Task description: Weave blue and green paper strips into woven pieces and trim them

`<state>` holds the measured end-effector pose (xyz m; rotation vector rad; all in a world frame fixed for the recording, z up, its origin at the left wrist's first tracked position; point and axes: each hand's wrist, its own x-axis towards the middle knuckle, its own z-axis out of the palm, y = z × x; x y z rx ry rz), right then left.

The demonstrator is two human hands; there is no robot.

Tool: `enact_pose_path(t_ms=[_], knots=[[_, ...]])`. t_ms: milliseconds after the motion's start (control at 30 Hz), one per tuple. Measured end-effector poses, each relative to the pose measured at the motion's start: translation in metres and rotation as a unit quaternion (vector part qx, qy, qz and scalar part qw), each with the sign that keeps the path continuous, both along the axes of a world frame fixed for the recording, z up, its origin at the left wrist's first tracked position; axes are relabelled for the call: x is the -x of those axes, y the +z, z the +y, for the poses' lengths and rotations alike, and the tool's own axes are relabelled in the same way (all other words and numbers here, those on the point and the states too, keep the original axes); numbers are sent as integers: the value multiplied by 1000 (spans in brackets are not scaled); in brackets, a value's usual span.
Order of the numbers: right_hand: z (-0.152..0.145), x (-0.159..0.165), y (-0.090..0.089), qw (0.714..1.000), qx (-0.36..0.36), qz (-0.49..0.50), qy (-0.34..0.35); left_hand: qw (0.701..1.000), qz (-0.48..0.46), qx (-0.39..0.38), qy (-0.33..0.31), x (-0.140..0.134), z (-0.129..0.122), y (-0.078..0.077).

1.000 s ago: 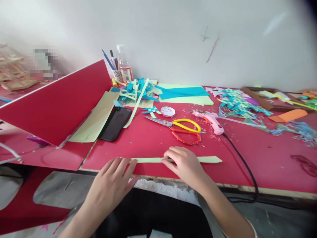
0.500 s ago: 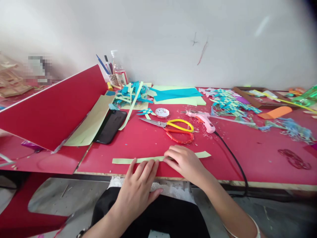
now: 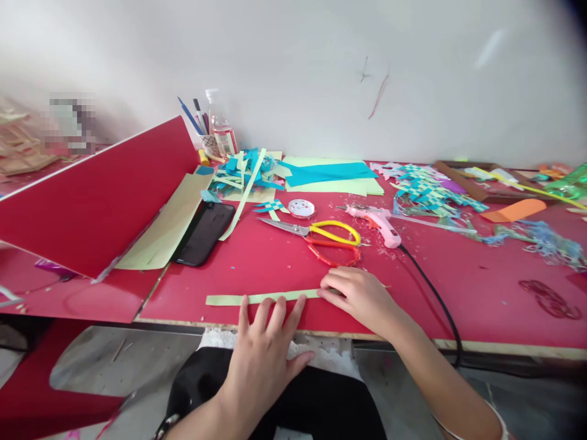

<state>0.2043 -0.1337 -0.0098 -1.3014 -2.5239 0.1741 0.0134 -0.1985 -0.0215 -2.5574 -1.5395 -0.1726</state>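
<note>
A pale green paper strip lies flat near the front edge of the table. My left hand rests over its middle, fingers spread and the tips pressing along the strip's near side. Farther right, my right hand has its fingers curled and pressed together on the strip, covering most of its right end. What lies beneath those fingers is largely hidden. Scissors with one yellow and one red handle lie beyond my hands, beside a small round white lid.
A pink glue gun trails a black cord off the front edge. On the left are a black phone, a green sheet and a standing red board. Blue and green paper scraps and woven pieces lie at the back.
My right hand has slid rightward along the strip, covering more of its right end. The fingers of my left hand have spread wider.
</note>
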Motion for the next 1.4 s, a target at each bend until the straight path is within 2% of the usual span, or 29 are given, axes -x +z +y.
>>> enact_pose_path(t_ms=[233, 500, 633, 833, 1167, 1400], knots=[[1, -5, -6, 1000, -29, -3, -2, 999, -5, -4, 33, -5, -1, -1], [2, -39, -8, 1000, 13, 23, -10, 999, 3, -5, 44, -7, 1, -1], [0, -45, -7, 999, 24, 33, -18, 999, 10, -8, 40, -6, 0, -1], [-3, -46, -8, 998, 28, 27, -54, 999, 19, -16, 34, -6, 1, -2], [-10, -68, -13, 989, 13, 23, -144, 999, 13, -12, 35, -6, 1, 1], [-11, -67, -19, 982, -44, -11, -183, 999, 19, -15, 45, -7, 1, 0]])
